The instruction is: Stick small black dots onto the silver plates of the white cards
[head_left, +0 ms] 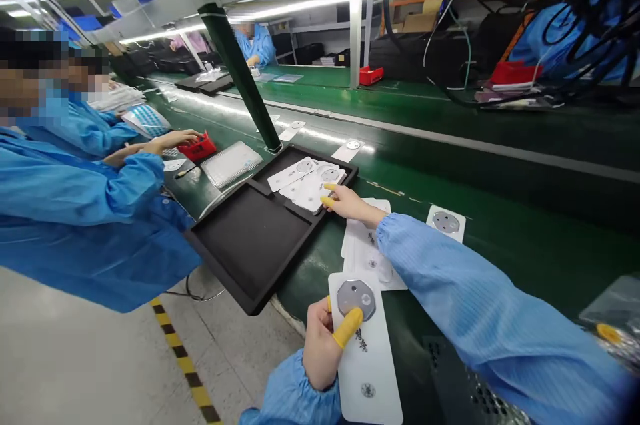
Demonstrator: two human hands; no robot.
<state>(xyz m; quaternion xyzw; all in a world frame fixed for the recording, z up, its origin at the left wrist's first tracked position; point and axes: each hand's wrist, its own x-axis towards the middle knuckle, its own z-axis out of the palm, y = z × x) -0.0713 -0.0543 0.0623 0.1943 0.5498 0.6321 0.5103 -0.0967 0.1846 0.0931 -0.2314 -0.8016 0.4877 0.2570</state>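
My left hand [325, 345], with yellow finger covers, is closed on a white card [373, 371] bearing a grey octagonal disc, its thumb pressed over the disc's lower edge. My right hand [347, 203] reaches across to the white cards [305, 191] fanned in the far part of a black tray [250, 238]. Its yellow-covered thumb and finger are at the right edge of the top card; whether they pinch it is unclear. Beneath my right wrist lie more white cards [365, 245], partly hidden by the sleeve. The near compartment of the tray holds nothing.
Single cards lie on the green bench at right [447, 223] and farther back [349, 149]. A green post [243, 78] rises behind the tray. Left of it are a stack of clear sleeves [231, 163], a red bin [203, 147] and co-workers in blue; one's hand touches the bin.
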